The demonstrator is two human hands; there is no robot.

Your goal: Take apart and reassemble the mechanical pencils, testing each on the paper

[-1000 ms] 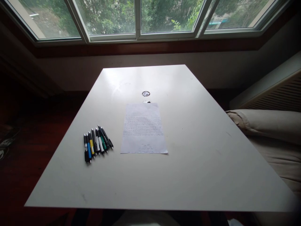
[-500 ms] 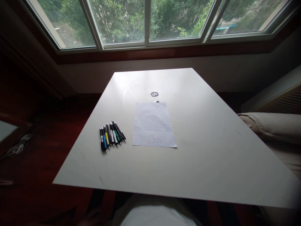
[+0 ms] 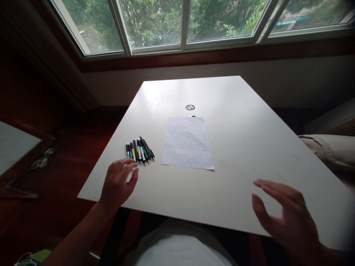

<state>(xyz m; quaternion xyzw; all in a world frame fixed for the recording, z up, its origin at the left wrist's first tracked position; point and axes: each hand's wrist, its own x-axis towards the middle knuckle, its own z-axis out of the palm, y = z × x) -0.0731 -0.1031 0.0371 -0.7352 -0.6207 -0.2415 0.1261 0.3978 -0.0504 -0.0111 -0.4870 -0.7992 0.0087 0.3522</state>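
Note:
My left hand (image 3: 119, 181) reaches over the near left of the white table (image 3: 235, 122), fingers apart with nothing in them. Its fingertips overlap the near end of a row of several pens (image 3: 141, 149) with black, white, yellow, blue and green barrels; whether they touch cannot be made out. Over the table's right front part hovers my right hand (image 3: 288, 210), thumb and fingers apart around nothing. Between the hands lies a sheet of paper (image 3: 188, 142) covered with lines of writing, well away from the right hand.
Beyond the sheet lies a small round patterned disc (image 3: 190, 107); a second round piece (image 3: 191, 116) is partly covered by the paper's far edge. A cushioned seat (image 3: 327, 147) stands right of the table. Cables (image 3: 44, 159) lie on the floor at left.
Both my hands have come into view from below, the left toward the pens and the right over the table's right side. The view has shifted slightly; pens and paper look unmoved.

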